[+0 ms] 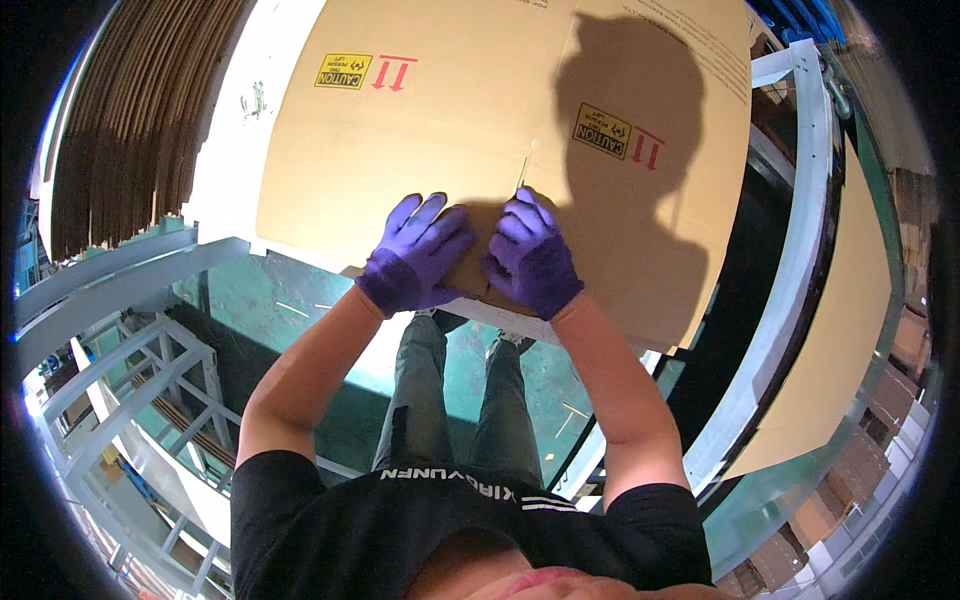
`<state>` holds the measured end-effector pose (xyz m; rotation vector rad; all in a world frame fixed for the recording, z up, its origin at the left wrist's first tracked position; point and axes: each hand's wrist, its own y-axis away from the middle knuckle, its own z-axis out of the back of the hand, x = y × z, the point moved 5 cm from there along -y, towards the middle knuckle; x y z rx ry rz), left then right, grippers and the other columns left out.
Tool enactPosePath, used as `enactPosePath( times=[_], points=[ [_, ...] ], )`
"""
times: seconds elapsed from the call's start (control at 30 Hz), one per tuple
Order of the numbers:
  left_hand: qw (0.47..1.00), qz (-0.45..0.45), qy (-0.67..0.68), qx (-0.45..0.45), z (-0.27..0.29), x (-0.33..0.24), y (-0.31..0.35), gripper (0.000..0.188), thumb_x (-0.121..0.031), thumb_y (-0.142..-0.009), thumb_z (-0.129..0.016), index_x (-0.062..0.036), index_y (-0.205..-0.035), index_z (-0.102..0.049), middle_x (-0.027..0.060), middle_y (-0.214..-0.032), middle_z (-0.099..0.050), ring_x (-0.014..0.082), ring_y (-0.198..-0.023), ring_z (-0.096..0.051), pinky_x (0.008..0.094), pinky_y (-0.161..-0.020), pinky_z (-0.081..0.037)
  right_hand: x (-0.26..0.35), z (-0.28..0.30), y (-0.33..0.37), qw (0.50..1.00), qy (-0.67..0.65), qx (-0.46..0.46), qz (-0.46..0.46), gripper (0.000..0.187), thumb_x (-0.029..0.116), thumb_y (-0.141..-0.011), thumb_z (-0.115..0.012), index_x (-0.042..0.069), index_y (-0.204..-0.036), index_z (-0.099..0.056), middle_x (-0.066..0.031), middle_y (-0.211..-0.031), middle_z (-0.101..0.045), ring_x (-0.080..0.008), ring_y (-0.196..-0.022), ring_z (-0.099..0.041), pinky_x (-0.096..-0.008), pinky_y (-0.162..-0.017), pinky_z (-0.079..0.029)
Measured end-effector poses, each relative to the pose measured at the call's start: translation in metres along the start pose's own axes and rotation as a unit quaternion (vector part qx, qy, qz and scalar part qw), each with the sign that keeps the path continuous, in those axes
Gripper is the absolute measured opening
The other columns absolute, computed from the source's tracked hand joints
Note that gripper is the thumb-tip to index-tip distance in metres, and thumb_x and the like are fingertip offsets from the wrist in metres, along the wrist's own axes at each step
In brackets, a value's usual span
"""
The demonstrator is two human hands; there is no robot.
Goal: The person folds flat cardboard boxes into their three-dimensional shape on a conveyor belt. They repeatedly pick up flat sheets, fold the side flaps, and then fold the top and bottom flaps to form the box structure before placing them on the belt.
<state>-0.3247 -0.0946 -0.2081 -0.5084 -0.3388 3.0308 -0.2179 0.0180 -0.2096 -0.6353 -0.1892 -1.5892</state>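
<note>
A large brown cardboard sheet (430, 130) with printed yellow-and-black labels and red arrow marks lies in front of me. My left hand (415, 255), in a purple glove, rests on its near part with the fingers stretched out. Just to the right, my right hand (530, 250), in a matching glove, is closed against the cardboard with its fingers curled. A thin pale strip or slit (524, 172) shows just beyond the right fingertips; I cannot tell which it is. Whatever those fingers hold is hidden.
Stacked cardboard sheets (140, 120) stand at the far left, by grey metal rails (130, 270). A pale metal frame (800, 270) curves along the right, with another brown sheet (830, 350) outside it. Below is a green floor (270, 300). My shadow covers the sheet's right part.
</note>
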Motion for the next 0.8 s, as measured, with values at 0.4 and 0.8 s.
enactPosePath(
  times=[0.4, 0.8],
  points=[
    [0.998, 0.04, 0.023, 0.04, 0.007, -0.026, -0.006, 0.078, -0.036, -0.057, -0.08, -0.0101, -0.125, -0.052, 0.0147, -0.134, -0.046, 0.0398, -0.128, -0.038, 0.0557, -0.108, -0.026, 0.012, 0.058, 0.075, 0.984, -0.055, -0.161, -0.053, 0.031, 0.01, -0.069, -0.068, 0.007, -0.099, -0.062, -0.0146, -0.112, -0.059, -0.0355, -0.114, -0.053, -0.0506, -0.102, -0.039],
    [0.967, 0.094, -0.069, 0.226, -0.023, -0.076, -0.018, 0.077, -0.028, -0.073, -0.073, -0.0068, -0.137, -0.038, 0.0195, -0.146, -0.034, 0.0402, -0.139, -0.025, 0.0611, -0.111, -0.011, -0.162, 0.331, 0.563, 0.499, 0.426, -0.164, -0.737, 0.097, 0.033, -0.068, -0.078, 0.01, -0.144, -0.022, -0.0177, -0.152, -0.021, -0.0428, -0.137, -0.022, -0.0544, -0.11, -0.02]
  ],
)
